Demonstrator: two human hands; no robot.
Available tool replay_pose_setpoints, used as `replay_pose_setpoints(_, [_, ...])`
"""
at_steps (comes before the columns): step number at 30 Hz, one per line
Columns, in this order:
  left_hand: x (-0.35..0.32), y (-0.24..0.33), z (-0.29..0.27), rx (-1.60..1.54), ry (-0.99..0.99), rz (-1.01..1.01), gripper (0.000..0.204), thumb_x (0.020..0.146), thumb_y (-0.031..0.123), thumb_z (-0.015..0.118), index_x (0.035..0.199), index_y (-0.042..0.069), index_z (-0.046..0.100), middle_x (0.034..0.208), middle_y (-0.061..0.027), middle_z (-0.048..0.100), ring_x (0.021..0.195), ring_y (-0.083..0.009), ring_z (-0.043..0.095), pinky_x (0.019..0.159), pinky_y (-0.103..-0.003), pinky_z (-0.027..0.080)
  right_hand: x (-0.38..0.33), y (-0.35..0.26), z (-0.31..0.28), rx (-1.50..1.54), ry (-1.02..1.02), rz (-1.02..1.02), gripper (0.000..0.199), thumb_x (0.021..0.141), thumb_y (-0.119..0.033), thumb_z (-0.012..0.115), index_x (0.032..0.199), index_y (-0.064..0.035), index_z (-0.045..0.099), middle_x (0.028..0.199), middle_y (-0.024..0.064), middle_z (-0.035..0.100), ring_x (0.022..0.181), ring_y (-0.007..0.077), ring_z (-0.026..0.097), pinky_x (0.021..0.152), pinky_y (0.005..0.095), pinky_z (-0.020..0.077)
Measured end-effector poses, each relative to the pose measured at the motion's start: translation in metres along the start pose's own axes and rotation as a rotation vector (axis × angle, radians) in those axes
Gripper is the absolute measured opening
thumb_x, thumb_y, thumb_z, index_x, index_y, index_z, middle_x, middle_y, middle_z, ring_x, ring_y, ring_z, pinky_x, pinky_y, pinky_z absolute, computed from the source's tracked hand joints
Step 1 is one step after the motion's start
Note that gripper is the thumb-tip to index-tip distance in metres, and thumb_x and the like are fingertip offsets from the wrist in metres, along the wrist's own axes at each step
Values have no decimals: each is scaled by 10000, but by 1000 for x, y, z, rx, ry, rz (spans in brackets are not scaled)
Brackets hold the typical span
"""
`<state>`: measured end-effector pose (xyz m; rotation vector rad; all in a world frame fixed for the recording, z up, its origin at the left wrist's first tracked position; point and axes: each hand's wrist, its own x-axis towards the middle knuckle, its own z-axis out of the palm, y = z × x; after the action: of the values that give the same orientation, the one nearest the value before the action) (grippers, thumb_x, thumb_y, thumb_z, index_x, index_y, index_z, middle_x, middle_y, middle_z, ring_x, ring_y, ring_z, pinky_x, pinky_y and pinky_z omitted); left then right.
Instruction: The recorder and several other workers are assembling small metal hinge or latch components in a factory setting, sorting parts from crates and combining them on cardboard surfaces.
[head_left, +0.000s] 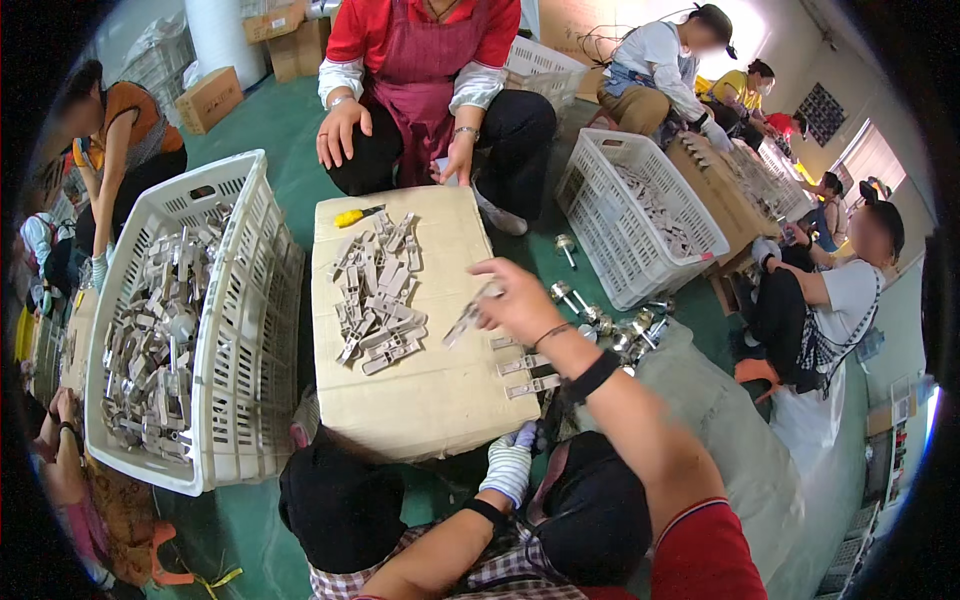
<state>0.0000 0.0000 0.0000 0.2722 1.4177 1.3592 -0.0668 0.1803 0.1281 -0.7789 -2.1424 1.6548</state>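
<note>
My bare right hand [520,303] is over the right part of a cardboard-topped work surface [440,410], its fingers pinching a slim, flat metal bracket [465,325] blurred by motion. Several like brackets [375,290] lie heaped in the middle of the surface. A short row of brackets [530,375] sits under my right wrist, at the right edge. My left hand [509,468], in a striped white glove with grey fingertips, is low against the near right corner. Its fingers are curled, and what they hold is hidden.
A yellow utility knife [358,216] lies at the far left corner. A white crate [235,330] full of metal parts stands left; another crate [640,215] stands at the far right. Stemmed round metal parts [630,335] lie on the floor. Someone in a maroon apron [430,90] sits opposite.
</note>
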Motion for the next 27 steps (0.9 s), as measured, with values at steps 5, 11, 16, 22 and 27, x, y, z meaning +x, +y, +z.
replay_pose_setpoints(5, [12, -20, 4, -147, -25, -21, 356, 894, 289, 531, 1111, 10, 573, 1013, -52, 624, 874, -148, 538, 820, -270, 410, -6, 60, -60, 300, 202, 212, 208, 786, -68, 618, 979, -9, 567, 780, 81, 622, 610, 139, 620, 532, 239, 502])
replay_pose_setpoints(11, [3, -6, 8, -107, 36, 18, 269, 894, 234, 540, 1018, 6, 610, 837, -20, 617, 713, -108, 508, 677, -252, 425, -8, 112, -64, 258, 320, 317, 123, 769, -64, 643, 854, 15, 604, 780, 66, 631, 652, 126, 595, 613, 244, 485])
replay_pose_setpoints(16, [6, -10, 9, -71, 90, 126, 237, 899, 231, 532, 954, 16, 617, 761, -2, 591, 658, -99, 486, 631, -245, 411, 5, 125, -54, 212, 348, 265, 100, 746, -20, 633, 832, 13, 594, 782, 70, 625, 675, 127, 597, 615, 250, 491])
replay_pose_setpoints(22, [7, -12, 8, -105, 26, 23, 276, 895, 245, 537, 1013, 6, 608, 850, -23, 618, 733, -115, 512, 692, -255, 424, 15, 144, -46, 255, 302, 224, 105, 756, 4, 624, 849, 29, 582, 832, 89, 617, 732, 150, 603, 641, 263, 522])
replay_pose_setpoints(27, [11, -17, 4, -21, 12, 18, 329, 899, 268, 529, 1080, -2, 580, 993, -43, 624, 857, -138, 534, 808, -277, 413, 14, 142, -47, 307, 309, 278, 95, 762, 34, 608, 853, 36, 577, 835, 95, 607, 744, 166, 606, 655, 278, 542])
